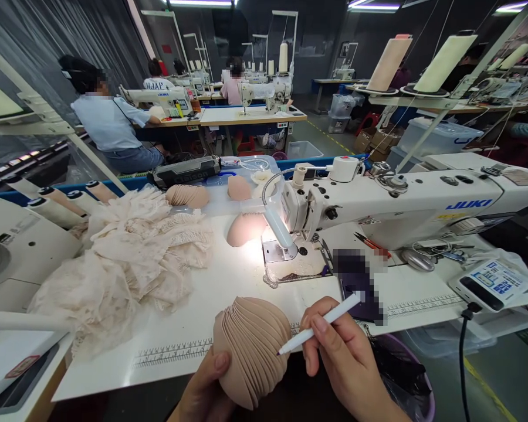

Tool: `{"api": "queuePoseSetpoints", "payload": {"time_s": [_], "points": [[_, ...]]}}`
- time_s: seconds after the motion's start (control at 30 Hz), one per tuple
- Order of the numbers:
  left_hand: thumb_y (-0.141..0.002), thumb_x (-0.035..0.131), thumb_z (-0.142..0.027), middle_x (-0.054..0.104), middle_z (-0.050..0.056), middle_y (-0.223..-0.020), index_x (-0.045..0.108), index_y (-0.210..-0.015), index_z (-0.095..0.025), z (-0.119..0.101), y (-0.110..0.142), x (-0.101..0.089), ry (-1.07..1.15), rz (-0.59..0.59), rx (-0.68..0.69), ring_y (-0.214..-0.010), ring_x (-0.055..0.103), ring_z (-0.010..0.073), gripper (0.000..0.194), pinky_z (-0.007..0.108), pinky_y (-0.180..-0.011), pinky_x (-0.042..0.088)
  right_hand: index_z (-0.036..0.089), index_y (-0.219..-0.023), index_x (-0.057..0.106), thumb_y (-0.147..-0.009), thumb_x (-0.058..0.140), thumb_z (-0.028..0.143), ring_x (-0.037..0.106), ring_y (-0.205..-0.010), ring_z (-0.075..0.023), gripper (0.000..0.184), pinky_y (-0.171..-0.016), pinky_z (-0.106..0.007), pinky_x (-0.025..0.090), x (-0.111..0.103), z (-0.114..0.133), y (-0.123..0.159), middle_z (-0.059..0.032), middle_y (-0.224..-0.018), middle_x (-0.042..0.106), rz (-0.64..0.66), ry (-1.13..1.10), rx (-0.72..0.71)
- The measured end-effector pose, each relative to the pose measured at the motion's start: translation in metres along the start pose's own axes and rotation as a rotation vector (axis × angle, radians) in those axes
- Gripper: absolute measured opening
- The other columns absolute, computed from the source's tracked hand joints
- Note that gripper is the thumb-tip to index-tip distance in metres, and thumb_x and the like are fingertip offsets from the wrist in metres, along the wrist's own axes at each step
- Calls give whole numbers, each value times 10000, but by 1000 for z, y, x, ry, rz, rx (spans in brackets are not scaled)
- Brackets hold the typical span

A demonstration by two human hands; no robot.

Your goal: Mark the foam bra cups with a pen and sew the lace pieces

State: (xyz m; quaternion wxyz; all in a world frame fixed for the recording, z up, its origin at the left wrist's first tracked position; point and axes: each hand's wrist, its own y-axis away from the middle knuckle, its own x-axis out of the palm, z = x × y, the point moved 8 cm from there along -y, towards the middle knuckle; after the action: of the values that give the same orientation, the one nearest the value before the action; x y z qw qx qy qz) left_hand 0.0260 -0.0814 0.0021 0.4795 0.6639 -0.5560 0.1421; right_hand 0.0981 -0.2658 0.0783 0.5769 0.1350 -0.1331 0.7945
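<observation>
My left hand (209, 375) grips a stack of beige bra cups (250, 346) at its lower left side, thumb on top and the other fingers hidden beneath. The stacked edges fan out in many thin layers. In my right hand (338, 340) is a white marker pen (319, 325), pinched between thumb and fingers. Its dark tip points left and lies at the right side of the stack; whether it touches I cannot tell. Both hands are over the front edge of the white sewing table (176, 328). Behind the stack, a lamp lights another beige cup (246, 230) by the needle plate (281, 251).
A JUKI sewing machine (405, 199) spans the right side. Cream lace fabric (145, 252) is heaped at left. Orange-handled snips (374, 245) and a dark phone-like object (356, 287) lie right of the needle plate. A clear plastic tray (224, 205) holds more cups. A co-worker (110, 117) sits beyond.
</observation>
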Motion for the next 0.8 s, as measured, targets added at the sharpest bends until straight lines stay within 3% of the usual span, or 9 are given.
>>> {"api": "queuePoseSetpoints", "payload": {"time_s": [0.1,0.17,0.33,0.5,0.67,0.8], "points": [[-814,935,-379,789,163,-1339,721,-1410,-200,1,-4,-11,-20,58,-17,-1239,741,389,658,484,-1039,640,223,-937,645,-1131,577,493,543,-590,-138,339,-647,-273,418,-2,4,1,40,-574,655,-10,69,-19],[-834,916,-418,743,172,-1428,736,-1401,-204,2,-7,-15,-26,110,-40,-1323,694,400,632,504,-1114,596,222,-936,640,-1130,574,511,555,-594,-141,354,-651,-275,425,2,3,2,35,-577,659,15,101,0],[-822,920,-417,786,146,-1354,786,-1335,-218,5,-10,-18,-11,78,-32,-1258,734,389,566,468,-1060,629,220,-952,638,-1129,567,527,523,-567,-133,361,-647,-278,408,5,0,3,44,-562,656,39,36,36],[-812,909,-442,759,173,-1400,740,-1406,-207,11,-10,-13,51,49,-32,-1284,721,392,661,470,-1063,621,224,-946,645,-1133,573,500,533,-581,-138,341,-651,-281,408,5,2,1,43,-572,661,13,47,-13],[-793,917,-467,784,176,-1345,759,-1379,-186,10,-11,-11,17,61,2,-1243,738,394,669,435,-1015,643,221,-951,651,-1123,580,532,547,-582,-147,362,-656,-296,418,12,2,1,34,-576,669,39,43,31],[-792,933,-388,829,120,-1236,749,-1394,-229,11,-10,-18,29,-1,1,-1146,774,374,649,420,-932,670,227,-953,648,-1126,577,521,537,-568,-141,348,-644,-287,417,9,5,1,43,-562,662,25,29,1]]}}
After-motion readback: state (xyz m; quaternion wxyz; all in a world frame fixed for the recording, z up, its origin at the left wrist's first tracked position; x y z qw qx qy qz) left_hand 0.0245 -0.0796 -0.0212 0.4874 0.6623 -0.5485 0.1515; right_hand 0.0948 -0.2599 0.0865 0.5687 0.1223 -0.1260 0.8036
